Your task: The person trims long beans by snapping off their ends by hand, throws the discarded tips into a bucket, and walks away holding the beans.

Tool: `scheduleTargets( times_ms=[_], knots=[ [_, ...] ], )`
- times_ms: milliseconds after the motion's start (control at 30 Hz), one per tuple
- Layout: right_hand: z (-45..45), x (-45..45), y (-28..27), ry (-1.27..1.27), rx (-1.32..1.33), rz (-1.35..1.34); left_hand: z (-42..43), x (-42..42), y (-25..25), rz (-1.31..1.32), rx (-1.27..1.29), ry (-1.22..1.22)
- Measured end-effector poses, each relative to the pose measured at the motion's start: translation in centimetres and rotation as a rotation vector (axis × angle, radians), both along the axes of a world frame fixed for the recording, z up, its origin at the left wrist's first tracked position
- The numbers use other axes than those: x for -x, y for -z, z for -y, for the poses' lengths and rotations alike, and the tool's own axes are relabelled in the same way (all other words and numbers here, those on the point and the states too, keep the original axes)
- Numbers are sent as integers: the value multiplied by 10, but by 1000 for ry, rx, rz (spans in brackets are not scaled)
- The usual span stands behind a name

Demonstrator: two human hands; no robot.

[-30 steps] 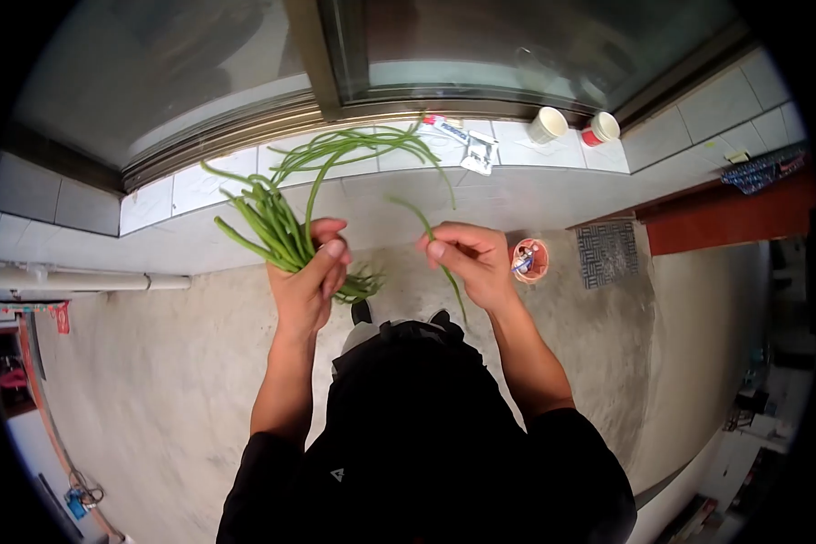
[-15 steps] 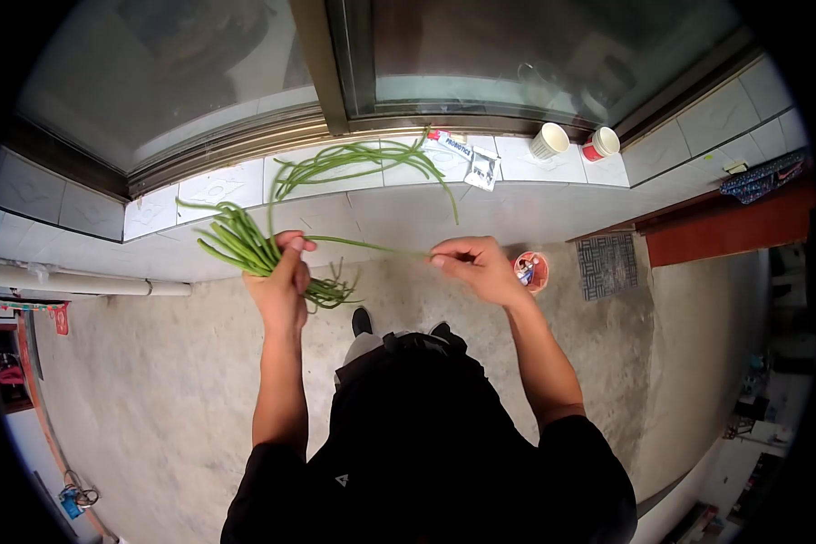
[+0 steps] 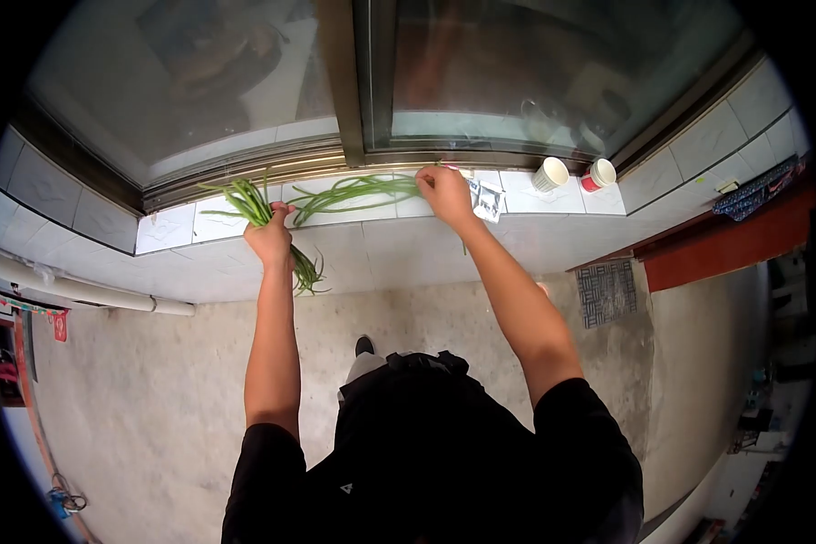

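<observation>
My left hand (image 3: 269, 238) is closed around a bundle of long green stalks that look like garlic scapes (image 3: 247, 201). Their thicker ends stick up above the fist, and thin curled tips hang below it. A loose pile of the same stalks (image 3: 349, 190) lies along the white tiled sill. At the pile's right end, my right hand (image 3: 444, 192) has its fingers pinched together on the stalks; exactly how many they grip is hidden. One stalk end hangs over the sill edge behind my right forearm. A silver packet (image 3: 488, 201) lies just right of that hand.
Two paper cups, one white (image 3: 550, 174) and one red and white (image 3: 598, 175), stand at the sill's right. Behind the sill is a sliding window (image 3: 480, 82). A grey mat (image 3: 606, 292) lies on the concrete floor, and a pipe (image 3: 91, 292) runs along the left wall.
My right hand has moved up and left to the sill, off the single stalk stretched between my hands. My left hand has risen toward the sill with the bundle.
</observation>
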State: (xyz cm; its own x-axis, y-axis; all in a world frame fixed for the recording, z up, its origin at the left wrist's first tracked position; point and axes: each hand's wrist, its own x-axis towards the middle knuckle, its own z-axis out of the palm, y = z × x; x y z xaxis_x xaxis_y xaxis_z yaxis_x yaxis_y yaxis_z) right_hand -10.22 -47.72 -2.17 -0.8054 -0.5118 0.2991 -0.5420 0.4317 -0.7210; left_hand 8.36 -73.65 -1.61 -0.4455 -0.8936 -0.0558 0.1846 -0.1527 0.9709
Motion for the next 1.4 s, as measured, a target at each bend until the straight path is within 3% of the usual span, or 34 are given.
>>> scheduleTargets(
  times_ms=[67, 267, 400, 467, 567, 633, 700, 800, 967, 1033, 1233, 1400],
  knots=[
    [14, 4, 7, 100, -82, -169, 8, 8, 8, 59, 2, 7],
    [20, 4, 31, 149, -126, -326, 8, -11, 4, 52, -63, -38],
    [23, -7, 24, 161, -135, -435, -10, -49, -23, -161, -151, 88],
    [28, -19, 13, 151, -138, -472, -24, -66, -36, -229, -224, 304],
    [33, -49, -4, 45, 91, -454, -48, -84, -50, -254, -235, 423],
    [38, -91, -31, -204, 334, 220, -65, -91, -53, -214, -237, 511],
    [45, -129, -48, -368, 547, 584, -81, -94, -51, -169, -201, 560],
    [37, -153, -74, -455, 616, 741, -107, -99, -50, -74, -123, 658],
    [1, -151, -70, -367, 524, 849, -129, -106, -43, -32, -143, 762],
    [-16, -155, -81, -248, 790, 861, -134, -109, -34, -22, -188, 730],
    [-77, -137, -112, -80, 1018, 793, -132, -118, -1, 103, -213, 753],
    [-118, -111, -107, 10, 1228, 725, -129, -119, 14, 244, -165, 869]
  ],
)
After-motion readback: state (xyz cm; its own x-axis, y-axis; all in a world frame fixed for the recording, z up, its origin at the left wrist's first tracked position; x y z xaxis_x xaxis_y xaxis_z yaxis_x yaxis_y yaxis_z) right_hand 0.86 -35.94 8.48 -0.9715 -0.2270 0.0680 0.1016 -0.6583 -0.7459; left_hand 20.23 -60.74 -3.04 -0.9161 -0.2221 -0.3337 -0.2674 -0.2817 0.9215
